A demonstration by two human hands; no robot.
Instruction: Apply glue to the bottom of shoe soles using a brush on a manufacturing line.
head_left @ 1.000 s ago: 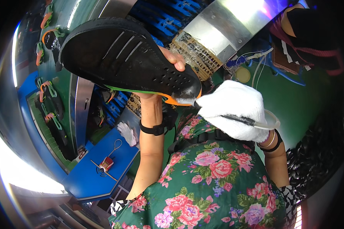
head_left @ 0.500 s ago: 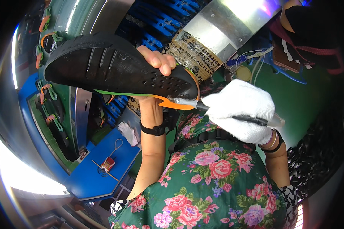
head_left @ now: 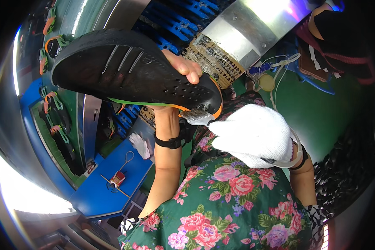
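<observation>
My bare left hand (head_left: 182, 66) grips a black sandal sole (head_left: 125, 71) with green and orange edging. Its fingers curl over the far edge near the narrower end, and the wrist passes beneath. Three slits and several small holes mark the face turned up. In a white knit glove, my right hand (head_left: 252, 135) is closed around a brush (head_left: 198, 117), whose handle is mostly hidden by the glove. The brush head, with a clear plastic-like wrap, lies at the sole's near orange edge; whether it touches cannot be made out. A pale tube (head_left: 296, 156) runs by the right wrist.
On the left, a green conveyor (head_left: 73, 121) carries several strapped sandal parts. A blue table (head_left: 104, 185) holds a white glove (head_left: 140, 146) and a small red item (head_left: 117, 179). Ahead are blue racks (head_left: 183, 25), a metal panel (head_left: 241, 29) and printed cardboard (head_left: 214, 58).
The brush head has swung from lying along the orange edge to a more tilted angle. My right hand has shifted slightly left and down, while the sole has moved slightly right.
</observation>
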